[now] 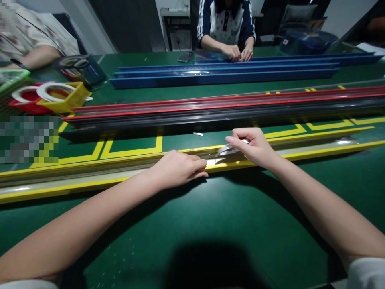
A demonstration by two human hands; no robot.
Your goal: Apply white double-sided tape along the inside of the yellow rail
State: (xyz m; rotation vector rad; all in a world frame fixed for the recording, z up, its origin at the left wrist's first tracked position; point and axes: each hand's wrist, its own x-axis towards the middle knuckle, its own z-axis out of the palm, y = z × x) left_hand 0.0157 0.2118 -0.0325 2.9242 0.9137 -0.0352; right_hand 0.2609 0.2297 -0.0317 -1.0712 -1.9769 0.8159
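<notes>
A long, clear channel with yellow edges (319,152) lies across the green table in front of me. My left hand (179,170) is closed at its near edge, fingers over the rim beside a small white patch on the channel. To its right, my right hand (254,146) is closed in a pinch just above the channel. Between its fingers is a curved strip of white tape (230,150), whose lower end reaches down toward the channel near my left fingertips. The folded fingers hide part of the tape.
Beyond lie red and black strips (210,114) and blue strips (225,74). White tape rolls (55,92) sit in yellow and red holders at left. A co-worker's hands (239,52) work across the table (192,224). A paper scrap (197,134) lies behind the channel.
</notes>
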